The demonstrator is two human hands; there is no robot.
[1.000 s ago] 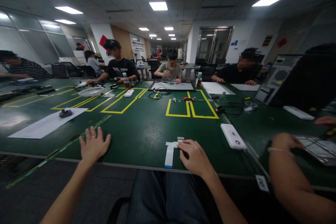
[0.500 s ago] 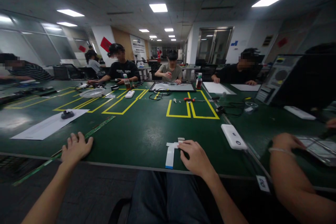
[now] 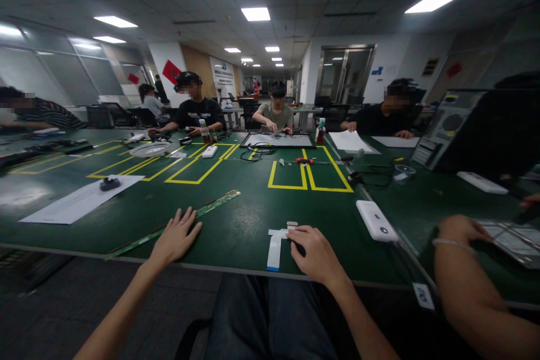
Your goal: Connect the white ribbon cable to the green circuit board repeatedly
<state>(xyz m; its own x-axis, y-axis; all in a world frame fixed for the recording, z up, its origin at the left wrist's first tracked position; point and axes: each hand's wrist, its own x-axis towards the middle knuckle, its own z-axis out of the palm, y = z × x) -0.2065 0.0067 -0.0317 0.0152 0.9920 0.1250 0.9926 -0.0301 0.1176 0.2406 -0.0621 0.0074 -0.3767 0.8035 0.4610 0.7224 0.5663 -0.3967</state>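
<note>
My left hand [image 3: 176,236] lies flat with fingers spread on a long thin green circuit strip [image 3: 211,205], which runs diagonally across the green table [image 3: 236,208] near its front edge. My right hand [image 3: 314,250] rests palm down, fingers loosely curled, with its fingertips on the end of a white flat ribbon cable [image 3: 274,247] that has a blue tip. Neither hand is lifting anything.
A white remote-like device [image 3: 375,219] lies right of my right hand. A co-worker's arm [image 3: 464,270] reaches in at the right over a metal panel [image 3: 512,239]. White paper with a black object [image 3: 108,183] lies left. Yellow tape boxes and several seated people are farther back.
My left hand went left to the strip, then slid right with it; the green strip now lies farther right on the table. The right hand has stayed on the ribbon cable.
</note>
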